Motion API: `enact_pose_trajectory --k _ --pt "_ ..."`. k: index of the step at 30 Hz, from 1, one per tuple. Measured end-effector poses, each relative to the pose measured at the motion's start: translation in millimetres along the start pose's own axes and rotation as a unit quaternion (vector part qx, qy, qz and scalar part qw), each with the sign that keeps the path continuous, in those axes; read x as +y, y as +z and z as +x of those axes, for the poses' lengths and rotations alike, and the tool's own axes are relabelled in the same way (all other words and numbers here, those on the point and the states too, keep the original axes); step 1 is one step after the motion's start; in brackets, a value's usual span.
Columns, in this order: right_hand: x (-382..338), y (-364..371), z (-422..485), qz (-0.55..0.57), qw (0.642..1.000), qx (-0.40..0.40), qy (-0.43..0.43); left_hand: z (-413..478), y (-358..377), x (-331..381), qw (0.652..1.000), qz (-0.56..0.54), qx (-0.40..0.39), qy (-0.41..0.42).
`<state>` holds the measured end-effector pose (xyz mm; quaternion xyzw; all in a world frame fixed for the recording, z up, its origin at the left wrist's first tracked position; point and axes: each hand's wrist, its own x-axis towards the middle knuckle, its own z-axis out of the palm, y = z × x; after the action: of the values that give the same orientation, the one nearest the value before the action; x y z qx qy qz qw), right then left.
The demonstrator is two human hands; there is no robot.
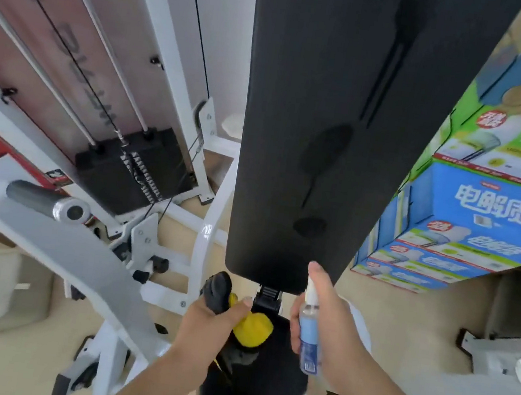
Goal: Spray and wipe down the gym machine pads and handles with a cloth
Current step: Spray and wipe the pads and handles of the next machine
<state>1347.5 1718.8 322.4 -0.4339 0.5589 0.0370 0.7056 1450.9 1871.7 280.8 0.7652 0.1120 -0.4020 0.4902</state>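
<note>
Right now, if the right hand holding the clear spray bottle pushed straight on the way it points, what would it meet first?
Most likely the lower edge of the long black padded backrest: the right hand and clear spray bottle aim up at it, just below. Depth is unclear from one view.

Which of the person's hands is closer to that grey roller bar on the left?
Left. The left hand, gripping the cloth, sits right of and below the grey roller bar; the right hand, holding the spray bottle, is farther right.

Beige floor (408,319), white wall (231,27) behind; printed cartons (478,219) stacked at right, bright even light
</note>
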Motion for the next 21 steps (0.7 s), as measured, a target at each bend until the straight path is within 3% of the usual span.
enact_pose_trajectory --k 5,10,21 --pt "-82.0 28.4 2.3 0.084 0.99 0.054 -0.099 19.0 -4.6 60.0 0.993 -0.106 -0.043 -0.039" --pt "-132.5 51.3 0.7 0.11 0.967 0.135 -0.187 12.3 -5.2 112.7 0.992 -0.106 -0.072 -0.016" --pt "-156.8 47.2 0.7 0.156 0.959 0.161 -0.176 0.6 -11.6 154.5 0.991 -0.113 -0.056 0.049"
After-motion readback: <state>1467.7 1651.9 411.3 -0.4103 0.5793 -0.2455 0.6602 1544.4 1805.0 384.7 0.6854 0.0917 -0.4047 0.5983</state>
